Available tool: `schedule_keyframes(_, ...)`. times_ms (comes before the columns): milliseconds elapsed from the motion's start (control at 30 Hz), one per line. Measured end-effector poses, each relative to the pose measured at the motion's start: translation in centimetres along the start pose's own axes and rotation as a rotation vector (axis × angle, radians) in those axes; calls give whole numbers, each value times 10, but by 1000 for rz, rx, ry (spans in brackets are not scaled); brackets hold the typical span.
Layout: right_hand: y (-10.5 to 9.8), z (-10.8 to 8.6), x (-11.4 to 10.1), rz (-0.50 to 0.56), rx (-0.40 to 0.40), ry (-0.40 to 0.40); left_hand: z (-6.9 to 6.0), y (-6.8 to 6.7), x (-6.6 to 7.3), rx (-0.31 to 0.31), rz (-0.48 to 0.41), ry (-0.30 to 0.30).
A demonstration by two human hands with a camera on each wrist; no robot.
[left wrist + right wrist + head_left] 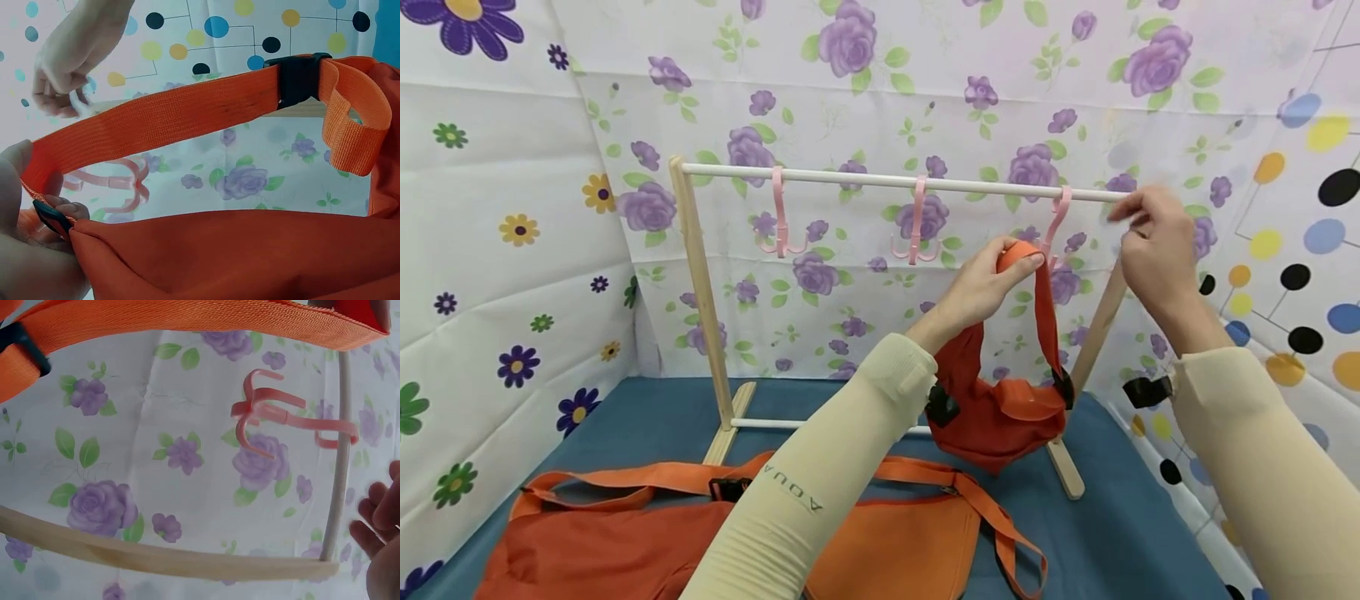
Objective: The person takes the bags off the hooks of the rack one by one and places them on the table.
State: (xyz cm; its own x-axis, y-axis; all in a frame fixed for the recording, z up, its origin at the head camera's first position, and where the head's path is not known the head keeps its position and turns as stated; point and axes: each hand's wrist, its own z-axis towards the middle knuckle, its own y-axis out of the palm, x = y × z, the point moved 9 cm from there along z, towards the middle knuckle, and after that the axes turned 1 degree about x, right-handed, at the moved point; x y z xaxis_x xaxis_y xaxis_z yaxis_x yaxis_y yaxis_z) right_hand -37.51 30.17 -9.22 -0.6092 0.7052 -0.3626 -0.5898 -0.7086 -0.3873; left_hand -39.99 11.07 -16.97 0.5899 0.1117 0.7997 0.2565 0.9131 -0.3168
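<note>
A red-orange waist bag [1000, 421] hangs in the air by its orange strap [181, 125], which my left hand [981, 287] pinches near the top between thumb and fingers. A black buckle [299, 80] joins the strap. Just behind the strap, a pink hook [1057, 221] hangs on the white rail [977, 185]. My right hand [1157, 246] is raised at the rail's right end, fingers loosely bent and slightly blurred, holding nothing. In the right wrist view, the right hand [381, 519] appears beside the rail, apart from the hook and strap.
Two more pink hooks [780, 212] hang along the rail of the wooden stand [700, 292]. On the blue cloth [1120, 500] in front lie a red bag [602, 546] and an orange bag [898, 546] with straps. Floral sheets [850, 100] enclose the back and sides.
</note>
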Motion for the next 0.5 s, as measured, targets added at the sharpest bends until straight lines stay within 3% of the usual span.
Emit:
schedule_keyframes(67,13,-9,11,-20,-220,51,-1,-2,-1,13,11,-2)
schedule_keyframes(133,36,-30,26,-4,-584,133,-1,-3,-2,26,11,-7)
schedule_keyframes(200,58,-65,41,28,-990,241,-1,-4,-3,34,-4,-18)
schedule_keyframes(267,70,-99,54,58,-1274,349,-2,-5,-4,39,-20,-30)
schedule_keyframes(300,74,-113,60,70,-1361,393,-2,-5,-4,41,-28,-34)
schedule_keyframes(367,79,-130,67,80,-1440,443,-2,-5,-5,40,-39,-42)
schedule_keyframes(500,89,-148,80,67,-1446,483,-2,-5,-4,40,-39,-44)
